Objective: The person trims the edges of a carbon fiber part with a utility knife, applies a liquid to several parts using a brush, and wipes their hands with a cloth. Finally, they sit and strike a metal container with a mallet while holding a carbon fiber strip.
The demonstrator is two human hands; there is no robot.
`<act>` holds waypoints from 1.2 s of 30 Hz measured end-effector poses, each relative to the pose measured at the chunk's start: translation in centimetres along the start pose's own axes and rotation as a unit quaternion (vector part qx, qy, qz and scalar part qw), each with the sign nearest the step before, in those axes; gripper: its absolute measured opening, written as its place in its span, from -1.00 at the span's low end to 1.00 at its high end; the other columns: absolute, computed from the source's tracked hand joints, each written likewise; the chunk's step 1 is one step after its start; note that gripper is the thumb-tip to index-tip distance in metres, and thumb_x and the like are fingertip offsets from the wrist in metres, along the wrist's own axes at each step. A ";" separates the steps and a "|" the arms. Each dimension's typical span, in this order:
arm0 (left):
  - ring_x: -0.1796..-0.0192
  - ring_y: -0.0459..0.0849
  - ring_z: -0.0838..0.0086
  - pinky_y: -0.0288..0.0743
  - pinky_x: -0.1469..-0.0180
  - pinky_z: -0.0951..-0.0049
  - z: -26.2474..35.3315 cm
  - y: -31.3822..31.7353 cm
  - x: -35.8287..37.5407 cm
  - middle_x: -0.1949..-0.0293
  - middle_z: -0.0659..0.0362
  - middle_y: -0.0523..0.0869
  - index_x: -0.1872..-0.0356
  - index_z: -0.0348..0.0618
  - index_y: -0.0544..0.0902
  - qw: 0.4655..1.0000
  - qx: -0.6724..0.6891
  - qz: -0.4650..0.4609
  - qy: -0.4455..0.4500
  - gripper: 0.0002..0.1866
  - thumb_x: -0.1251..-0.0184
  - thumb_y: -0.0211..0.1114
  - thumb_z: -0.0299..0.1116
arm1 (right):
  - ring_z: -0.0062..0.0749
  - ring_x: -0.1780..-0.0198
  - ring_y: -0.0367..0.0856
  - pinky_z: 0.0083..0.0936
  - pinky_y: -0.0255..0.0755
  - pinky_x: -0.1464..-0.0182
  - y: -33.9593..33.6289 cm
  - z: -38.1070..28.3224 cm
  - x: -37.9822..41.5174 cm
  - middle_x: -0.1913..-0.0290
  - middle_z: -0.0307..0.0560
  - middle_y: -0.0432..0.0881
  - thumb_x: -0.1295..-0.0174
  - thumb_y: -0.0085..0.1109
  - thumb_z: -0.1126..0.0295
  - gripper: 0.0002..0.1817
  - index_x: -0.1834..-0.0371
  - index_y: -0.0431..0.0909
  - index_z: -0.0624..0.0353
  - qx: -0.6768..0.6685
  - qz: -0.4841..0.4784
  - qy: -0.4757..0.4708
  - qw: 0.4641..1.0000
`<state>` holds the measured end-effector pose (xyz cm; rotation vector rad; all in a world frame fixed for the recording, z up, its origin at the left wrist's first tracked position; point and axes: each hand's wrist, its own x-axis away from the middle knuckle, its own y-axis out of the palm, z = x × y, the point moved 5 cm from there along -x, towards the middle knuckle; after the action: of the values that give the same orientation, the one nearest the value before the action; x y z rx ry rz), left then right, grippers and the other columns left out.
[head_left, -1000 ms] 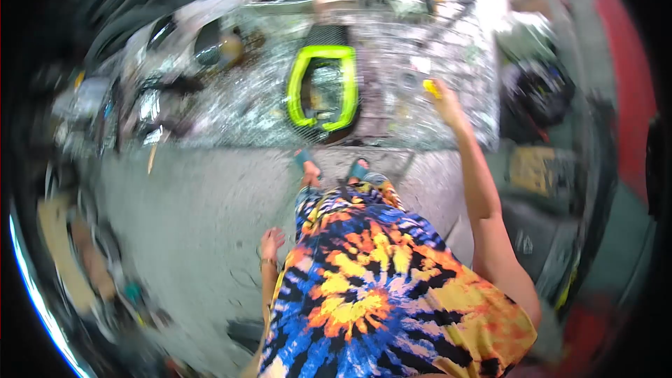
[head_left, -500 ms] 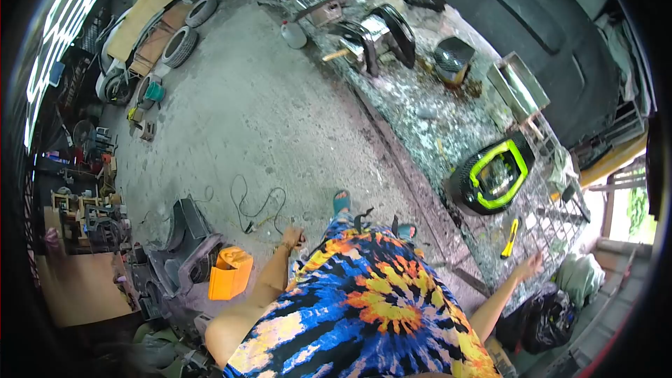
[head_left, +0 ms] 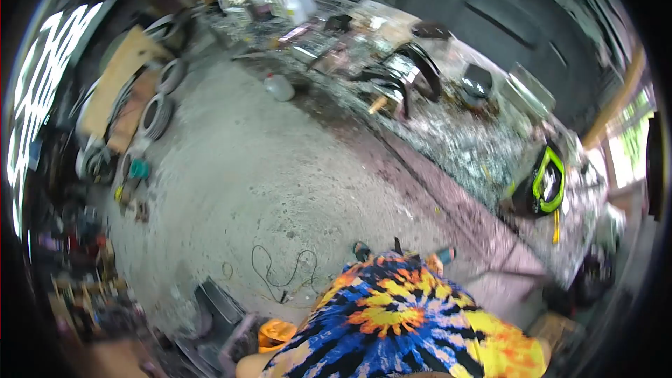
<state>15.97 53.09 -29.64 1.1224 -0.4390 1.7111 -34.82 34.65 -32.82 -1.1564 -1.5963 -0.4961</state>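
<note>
Well, hands: out of sight, cannot tell if holding.
Ahead, nearer the right side: thin yellow tool (head_left: 557, 227) on the messy grey counter (head_left: 479, 164), long way pointing ahead.
Just past it: black ring with bright green rim (head_left: 538, 187).

1. Tie-dyed fabric top (head_left: 392, 318), loosely draped and patterned as a radiating burst; yellow and orange rays surround the centre.
2. Outer zone of the top: jagged black and vivid blue streaks with pale pinkish patches; a broad yellow-and-orange area at the right side.
3. Narrow black strip (head_left: 397, 243) projecting at the front hem; type unclear.
4. Dark teal open footwear (head_left: 447, 255), blurred.
</note>
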 end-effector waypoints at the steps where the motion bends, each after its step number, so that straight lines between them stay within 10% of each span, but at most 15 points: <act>1: 0.05 0.63 0.23 0.50 0.03 0.18 2.6 0.7 2.1 0.09 -0.02 0.63 -0.06 -0.24 0.50 0.998 0.036 -0.054 -0.015 -0.30 -0.32 -0.12 0.25 | -0.20 0.36 0.50 -0.32 0.38 0.35 4.3 -2.2 1.4 0.36 0.02 0.54 -0.28 -0.10 0.21 -0.68 0.08 0.50 0.18 0.037 -0.019 -0.064 0.997; 6: -0.05 0.60 0.19 0.45 -0.09 0.15 14.1 -0.5 12.6 0.00 -0.07 0.61 -0.11 -0.26 0.47 0.965 0.135 -0.188 -0.126 -0.25 -0.32 -0.15 0.29 | -0.04 0.11 0.58 -0.26 0.43 0.08 15.5 -19.7 7.7 0.16 0.24 0.61 -0.29 -0.07 0.18 -0.56 -0.06 0.46 0.31 0.052 0.048 -0.359 0.931; 9: -0.27 0.40 0.11 0.19 -0.33 0.11 18.1 -6.8 12.2 -0.23 -0.16 0.41 -0.23 -0.33 0.34 0.946 0.181 -0.268 -0.007 -0.13 -0.30 -0.27 0.36 | -0.17 0.07 0.57 -0.34 0.45 0.15 16.6 -21.4 0.1 0.10 0.00 0.57 -0.22 -0.04 0.09 -0.52 -0.04 0.45 0.26 0.124 0.037 -0.135 0.982; 11: -0.30 0.35 0.08 0.21 -0.32 0.12 22.5 -10.6 10.4 -0.28 -0.18 0.34 -0.25 -0.35 0.30 0.895 0.307 -0.302 0.117 -0.21 -0.37 -0.21 0.26 | -0.22 0.10 0.59 -0.32 0.48 0.20 17.3 -24.0 -1.0 0.11 -0.06 0.57 -0.22 -0.04 0.11 -0.57 0.02 0.50 0.21 0.147 0.010 -0.144 0.979; 16: -0.23 0.42 0.17 0.34 -0.23 0.21 29.7 -19.1 5.5 -0.22 -0.12 0.41 -0.26 -0.29 0.29 0.923 0.235 0.151 0.263 -0.41 -0.44 -0.07 0.02 | -0.23 0.22 0.63 -0.27 0.53 0.32 20.0 -27.9 -2.5 0.14 -0.04 0.59 -0.21 0.01 0.16 -0.61 0.02 0.51 0.18 0.078 0.013 -0.072 0.994; 20: -0.19 0.46 0.24 0.37 -0.18 0.27 34.3 -18.2 6.7 -0.19 -0.08 0.45 -0.24 -0.29 0.30 0.927 0.256 0.075 0.265 -0.46 -0.46 -0.07 -0.05 | -0.24 0.38 0.65 -0.29 0.51 0.44 23.5 -30.0 -7.0 0.29 -0.01 0.62 -0.20 0.05 0.16 -0.65 0.14 0.55 0.22 0.211 0.011 0.028 0.977; 24: -0.10 0.54 0.29 0.38 -0.16 0.30 35.9 -16.9 7.0 -0.04 0.01 0.59 -0.11 -0.30 0.44 0.983 0.011 0.020 0.181 -0.54 -0.45 -0.07 -0.10 | -0.42 0.47 0.57 -0.46 0.45 0.50 30.1 -38.7 -3.0 0.37 -0.11 0.59 -0.22 0.05 0.26 -0.74 0.18 0.55 0.21 0.116 -0.064 -0.126 0.983; 26: -0.08 0.55 0.19 0.35 -0.18 0.28 36.3 -18.8 6.9 -0.01 -0.04 0.61 -0.06 -0.35 0.47 0.917 -0.321 0.105 0.210 -0.49 -0.45 -0.12 -0.05 | -0.49 0.49 0.55 -0.50 0.42 0.54 32.7 -42.2 -0.2 0.40 -0.15 0.58 -0.24 0.03 0.31 -0.76 0.14 0.54 0.21 0.150 -0.091 -0.145 0.974; 29: -0.13 0.51 0.12 0.30 -0.22 0.28 31.5 -20.0 7.4 -0.08 -0.08 0.57 -0.12 -0.36 0.45 0.872 -0.440 0.150 0.152 -0.40 -0.44 -0.17 0.04 | -0.62 0.50 0.47 -0.64 0.37 0.52 34.7 -43.3 3.3 0.44 -0.23 0.55 -0.27 0.01 0.34 -0.79 0.14 0.53 0.18 0.088 -0.119 -0.179 0.973; 32: -0.20 0.47 0.09 0.28 -0.25 0.28 27.7 -24.4 6.0 -0.15 -0.14 0.51 -0.17 -0.37 0.41 0.918 -0.388 -0.022 0.076 -0.29 -0.39 -0.18 0.16 | -0.61 0.50 0.46 -0.64 0.35 0.54 37.2 -43.4 6.0 0.43 -0.24 0.54 -0.26 0.03 0.32 -0.81 0.19 0.53 0.17 0.054 -0.093 -0.136 0.985; 36: -0.22 0.46 0.19 0.26 -0.29 0.32 26.1 -24.1 7.4 -0.15 -0.05 0.53 -0.21 -0.30 0.42 0.924 -0.362 0.019 0.121 -0.29 -0.40 -0.19 0.19 | -0.52 0.54 0.47 -0.55 0.36 0.53 33.3 -36.4 1.2 0.48 -0.16 0.55 -0.22 0.01 0.32 -0.82 0.25 0.55 0.15 0.035 -0.127 -0.116 0.985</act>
<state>48.98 48.71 -15.30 0.3623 -0.8503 1.4924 12.27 21.41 -26.40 -0.9904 -1.9615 -0.4787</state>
